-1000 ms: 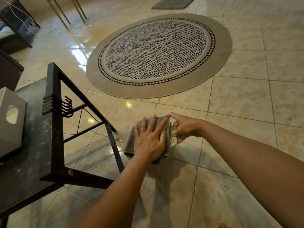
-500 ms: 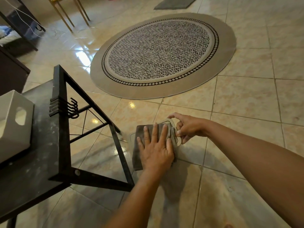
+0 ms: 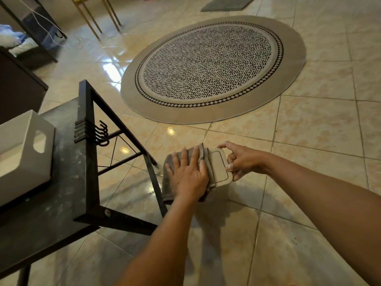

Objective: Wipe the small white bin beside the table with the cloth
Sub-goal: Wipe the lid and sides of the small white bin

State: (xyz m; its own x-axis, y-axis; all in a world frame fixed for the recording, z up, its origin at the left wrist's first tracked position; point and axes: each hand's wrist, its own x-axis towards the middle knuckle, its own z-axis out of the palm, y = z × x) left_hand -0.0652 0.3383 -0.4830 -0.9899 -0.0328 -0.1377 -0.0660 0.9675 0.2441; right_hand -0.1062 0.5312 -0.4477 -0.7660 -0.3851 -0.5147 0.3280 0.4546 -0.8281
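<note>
- On the tiled floor (image 3: pixel 309 141), just beside the dark metal-framed table (image 3: pixel 61 193), stands the small white bin (image 3: pixel 219 167); I look straight down on its lid, so its walls are mostly hidden from me.
- Beyond it, well apart, lies a round patterned rug (image 3: pixel 210 65), and on the table sits a white box with a handle cutout (image 3: pixel 24 151); I judge neither to be part of the job.
- Over the bin's left half lies the grey cloth (image 3: pixel 171 182), bunched into folds near the middle and hanging down the near-left side.
- I have my left hand (image 3: pixel 188 176) flat and spread on the cloth, fingers extended, pressing it onto the lid rather than clenching it.
- My right hand (image 3: pixel 243 159) pinches the bin's right edge between thumb and curled fingers, steadying it.
- I judge the bin light, stiff plastic that would slide on glossy tile, so bracing it at the rim makes sense.
- I expect the cloth to be soft and limp; best driven by a flat palm.
</note>
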